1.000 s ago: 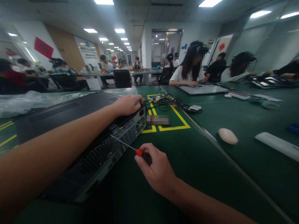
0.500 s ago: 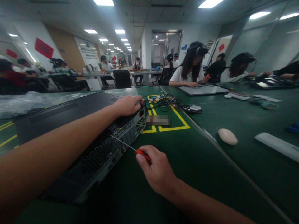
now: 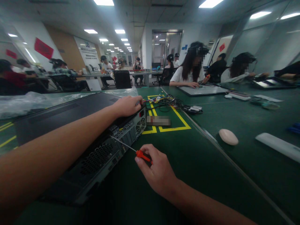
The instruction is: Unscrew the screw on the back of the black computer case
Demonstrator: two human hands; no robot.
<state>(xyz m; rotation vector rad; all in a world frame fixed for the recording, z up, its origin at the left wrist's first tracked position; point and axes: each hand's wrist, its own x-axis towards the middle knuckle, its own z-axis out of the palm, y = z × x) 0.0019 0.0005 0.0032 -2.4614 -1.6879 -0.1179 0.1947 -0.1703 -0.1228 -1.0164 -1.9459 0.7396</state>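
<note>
A black desktop computer case (image 3: 77, 109) lies on the green table, its metal rear panel with fan grille and vents facing right. My left hand (image 3: 128, 105) presses down at the case's upper corner, fingers curled over the edge; my forearm crosses the case. In my right hand (image 3: 158, 168) is a screwdriver (image 3: 142, 155), its orange-red handle pinched between thumb and fingers. The thin shaft slants up and left, with its tip at the rear panel. What the tip touches is too small to make out.
Beyond the case lies a bundle of cables (image 3: 172, 101) beside yellow tape marks (image 3: 175, 128). To the right are a pale computer mouse (image 3: 228, 137) and a long white bar (image 3: 277, 145). Clear plastic wrap (image 3: 30, 101) sits behind the case. Co-workers sit across the table.
My right fingers have loosened and shifted slightly on the screwdriver handle, so more of it shows. The left hand and the computer case have stayed in place.
</note>
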